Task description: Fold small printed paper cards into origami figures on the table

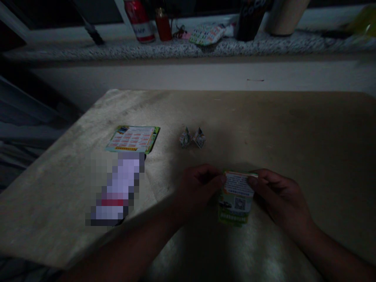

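A printed paper leaflet (237, 199), green at the bottom and with a QR code, is held up between my two hands over the table. My left hand (202, 184) pinches its upper left corner between thumb and fingers. At the upper right corner, my right hand (279, 196) grips it the same way, thumb in front. Beyond my left hand stand two small folded paper pieces (192, 138) with pointed tips, side by side. A stack of similar printed leaflets (133, 139) lies farther left.
A phone-shaped object (119, 188), blurred by pixels, lies below the stack on the pale table (264, 113). On the granite windowsill (176, 49) stand a red can (140, 21), a small red bottle (163, 25), a crumpled printed packet (207, 34) and a dark cup (249, 21).
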